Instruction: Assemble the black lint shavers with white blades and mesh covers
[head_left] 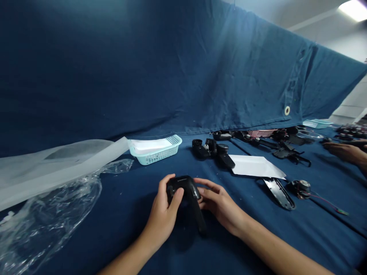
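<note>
The left hand is clamped on the black device: the thumb lies across the near face, and the fingers wrap the grille end. The handle of the device extends downward and to the right from the left thumb. The right hand is positioned at the rounded end of the device; its index finger and thumb are apart, with their tips at the housing. Whether they press on it cannot be told.

Located beyond the left fingertips: the light-blue basket, containing white sheets. Located left of the left fingers: clear plastic film and a white translucent sheet. Located beyond and right of the right fingers: black housings, a white paper, an open black shell and a motor with thin wires. Farther right of the right fingers, another person's hand is visible above the blue cloth
</note>
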The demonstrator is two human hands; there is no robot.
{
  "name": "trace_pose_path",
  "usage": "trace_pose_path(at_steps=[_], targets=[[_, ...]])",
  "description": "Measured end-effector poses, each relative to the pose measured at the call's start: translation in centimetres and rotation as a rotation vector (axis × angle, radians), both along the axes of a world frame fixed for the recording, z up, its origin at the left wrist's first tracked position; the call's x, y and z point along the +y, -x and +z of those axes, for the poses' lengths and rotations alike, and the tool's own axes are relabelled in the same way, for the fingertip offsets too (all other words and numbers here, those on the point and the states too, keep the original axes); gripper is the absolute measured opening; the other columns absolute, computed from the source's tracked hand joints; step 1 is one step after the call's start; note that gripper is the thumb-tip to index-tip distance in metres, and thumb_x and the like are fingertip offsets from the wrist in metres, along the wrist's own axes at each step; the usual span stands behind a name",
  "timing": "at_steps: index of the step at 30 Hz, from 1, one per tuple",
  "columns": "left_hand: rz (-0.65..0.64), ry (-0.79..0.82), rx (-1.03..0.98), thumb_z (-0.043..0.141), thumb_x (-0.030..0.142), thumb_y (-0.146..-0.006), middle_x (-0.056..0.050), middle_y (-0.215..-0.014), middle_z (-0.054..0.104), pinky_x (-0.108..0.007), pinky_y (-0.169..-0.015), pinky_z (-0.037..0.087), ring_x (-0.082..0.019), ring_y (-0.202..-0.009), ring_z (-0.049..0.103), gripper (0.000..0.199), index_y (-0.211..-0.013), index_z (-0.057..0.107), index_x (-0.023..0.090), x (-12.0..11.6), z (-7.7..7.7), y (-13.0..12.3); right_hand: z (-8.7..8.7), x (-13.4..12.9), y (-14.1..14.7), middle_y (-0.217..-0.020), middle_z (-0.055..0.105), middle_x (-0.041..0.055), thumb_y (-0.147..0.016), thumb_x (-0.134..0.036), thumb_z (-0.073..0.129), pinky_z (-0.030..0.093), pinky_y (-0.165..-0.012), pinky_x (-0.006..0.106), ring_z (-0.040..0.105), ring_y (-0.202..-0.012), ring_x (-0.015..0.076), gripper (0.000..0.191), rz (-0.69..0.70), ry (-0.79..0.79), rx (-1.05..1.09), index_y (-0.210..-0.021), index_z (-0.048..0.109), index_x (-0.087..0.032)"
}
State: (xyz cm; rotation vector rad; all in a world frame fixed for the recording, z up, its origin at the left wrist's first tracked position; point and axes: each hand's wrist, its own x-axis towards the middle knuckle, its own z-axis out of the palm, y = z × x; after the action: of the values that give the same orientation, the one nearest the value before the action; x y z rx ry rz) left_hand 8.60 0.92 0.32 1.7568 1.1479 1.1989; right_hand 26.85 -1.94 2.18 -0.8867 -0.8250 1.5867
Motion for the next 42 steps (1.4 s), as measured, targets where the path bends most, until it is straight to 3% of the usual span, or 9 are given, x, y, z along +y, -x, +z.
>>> trace_pose_path(at_steps=[5,9,15,22,29,35,39,42], targets=[[-0.032,0.025,0.009,0.062,0.046,-0.086,-0.013,-0.128,0.056,-0.048,-0.096,0.049,-0.027,-0.113,0.061,0.062,-0.137,0.034,0.024,-0.2,0.4,-0.4,-0.3,0.7,-0.6,-0.077,0.068,-0.0012,-0.075,-0.033,0.080,0.048,-0.067,0.022,0.061,-0.064,0.0095,0.031,-0.088,0.039,0.016,-0.098,0.069,-0.016],[0.027,-0.024,0.112,0.071,0.034,-0.077,-0.013,-0.124,0.058,-0.052,-0.095,0.048,-0.030,-0.113,0.061,0.071,-0.138,0.037,0.022,-0.1,0.4,-0.3,-0.3,1.0,-0.9,-0.084,0.069,0.0009,-0.078,-0.030,0.074,0.048,-0.066,0.022,0.061,-0.065,0.0099,0.019,-0.094,0.033,0.040,-0.090,0.069,-0.015],[-0.014,-0.158,0.239,0.055,0.003,-0.072,-0.011,-0.119,0.063,-0.051,-0.094,0.049,-0.028,-0.109,0.062,0.065,-0.133,0.046,0.022,0.3,-0.7,0.0,-0.7,1.2,-0.9,-0.087,0.071,0.0036,-0.072,-0.022,0.069,0.049,-0.062,0.023,0.065,-0.065,0.0124,0.011,-0.045,0.033,0.027,-0.079,0.065,-0.015],[-0.076,-0.241,0.290,0.052,-0.002,-0.067,-0.007,-0.120,0.064,-0.051,-0.092,0.049,-0.028,-0.110,0.060,0.067,-0.127,0.049,0.027,0.0,-0.9,0.1,-1.3,1.2,-0.7,-0.075,0.067,0.0014,-0.067,-0.021,0.059,0.045,-0.051,0.020,0.058,-0.053,0.0090,0.006,-0.021,0.082,-0.082,-0.067,0.059,-0.015],[-0.157,-0.472,0.292,0.050,-0.002,-0.070,-0.005,-0.135,0.055,-0.048,-0.103,0.042,-0.024,-0.125,0.049,0.069,-0.132,0.042,0.029,-1.0,-0.8,0.6,-1.1,0.6,-0.2,-0.053,0.057,-0.0012,-0.063,-0.021,0.053,0.041,-0.047,0.020,0.052,-0.047,0.0098,0.012,-0.078,0.069,-0.206,-0.052,0.051,-0.017],[-0.055,-0.458,0.278,0.049,-0.005,-0.069,-0.005,-0.132,0.056,-0.047,-0.101,0.044,-0.023,-0.122,0.051,0.073,-0.132,0.042,0.029,-1.0,-0.6,0.5,-0.9,0.8,-0.4,-0.055,0.056,-0.0019,-0.073,-0.026,0.062,0.039,-0.047,0.019,0.050,-0.046,0.0080,0.024,-0.049,0.060,-0.252,-0.055,0.049,-0.017],[0.064,-0.429,0.267,0.047,-0.006,-0.068,-0.006,-0.129,0.056,-0.048,-0.100,0.045,-0.024,-0.119,0.054,0.072,-0.131,0.043,0.028,-0.7,-0.7,0.4,-0.3,0.2,-0.3,-0.060,0.054,-0.0037,-0.086,-0.043,0.062,0.036,-0.047,0.014,0.050,-0.052,0.0056,0.033,0.055,0.036,-0.261,-0.068,0.056,-0.015],[0.138,-0.425,0.261,0.047,-0.006,-0.070,-0.007,-0.128,0.055,-0.050,-0.101,0.044,-0.026,-0.120,0.052,0.069,-0.131,0.044,0.027,-0.4,-0.8,0.5,0.0,-0.4,0.0,-0.070,0.058,-0.0022,-0.086,-0.049,0.063,0.043,-0.049,0.015,0.058,-0.057,0.0089,0.033,0.211,0.016,-0.243,-0.088,0.059,-0.017]])
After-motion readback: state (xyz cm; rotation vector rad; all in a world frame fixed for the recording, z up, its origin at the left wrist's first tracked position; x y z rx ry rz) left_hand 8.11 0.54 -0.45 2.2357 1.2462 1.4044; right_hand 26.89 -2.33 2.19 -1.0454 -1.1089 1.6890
